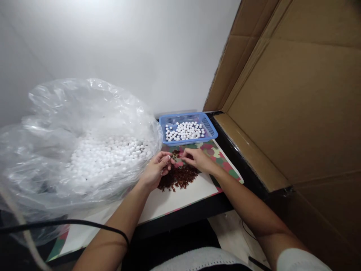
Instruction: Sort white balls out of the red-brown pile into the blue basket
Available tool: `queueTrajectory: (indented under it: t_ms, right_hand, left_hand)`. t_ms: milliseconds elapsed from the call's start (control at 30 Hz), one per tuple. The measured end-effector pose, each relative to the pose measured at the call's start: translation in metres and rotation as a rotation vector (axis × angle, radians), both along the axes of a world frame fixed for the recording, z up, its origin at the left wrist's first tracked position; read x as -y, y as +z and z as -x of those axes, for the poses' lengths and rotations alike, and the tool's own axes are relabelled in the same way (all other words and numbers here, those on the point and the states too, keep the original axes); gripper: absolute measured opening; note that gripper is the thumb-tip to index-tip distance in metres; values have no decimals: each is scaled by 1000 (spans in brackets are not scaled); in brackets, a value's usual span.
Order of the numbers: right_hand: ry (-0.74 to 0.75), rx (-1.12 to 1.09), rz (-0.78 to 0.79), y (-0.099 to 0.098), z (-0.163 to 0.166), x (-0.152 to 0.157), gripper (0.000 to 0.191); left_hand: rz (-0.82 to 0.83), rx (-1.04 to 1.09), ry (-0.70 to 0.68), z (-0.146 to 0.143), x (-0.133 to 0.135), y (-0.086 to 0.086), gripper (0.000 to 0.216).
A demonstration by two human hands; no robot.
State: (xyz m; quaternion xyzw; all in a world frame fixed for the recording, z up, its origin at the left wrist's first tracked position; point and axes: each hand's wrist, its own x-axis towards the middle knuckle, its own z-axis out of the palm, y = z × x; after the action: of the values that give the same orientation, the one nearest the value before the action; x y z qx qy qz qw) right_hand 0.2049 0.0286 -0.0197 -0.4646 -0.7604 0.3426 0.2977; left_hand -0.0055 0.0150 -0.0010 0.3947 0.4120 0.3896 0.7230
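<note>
Left hand point(158, 169) curled, right hand point(199, 160) arched, facing each other! Both hands' fingers bent close to thumbs, hold too small to tell. Brown pile point(180, 179) between, slightly near; basket point(189, 142) far.

Pale wall point(169, 56) — brown cardboard point(316, 94) alongside

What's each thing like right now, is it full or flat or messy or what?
Clear plastic bag: crumpled, holding many white balls
Blue basket: upright, partly filled with white balls
Dark red bits: loose, heaped
Pale sheet: spread out under the bits
Left hand: curled; can't tell what it holds
Right hand: bent; can't tell if it holds anything
Black cord: curved
</note>
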Motion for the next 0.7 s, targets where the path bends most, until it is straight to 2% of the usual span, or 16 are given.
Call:
queueTrajectory:
  t_ms: [100,200,367,500,700]
  right_hand:
    - [-73,-214,137,4,0,2,11]
    - [-78,-413,233,7,2,2,20]
    - [-96,-594,360,10,9,3,24]
    - [-100,-641,323,11,16,6,21]
    - [-86,-583,225,9,24,10,20]
  left_hand:
    - [1,0,0,-2,1,0,31]
    - [-14,-15,-8,-3,1,1,30]
    - [-38,-43,19,-4,0,0,29]
    - [-38,-45,14,-5,1,1,31]
    - [-85,-125,62,-8,2,1,27]
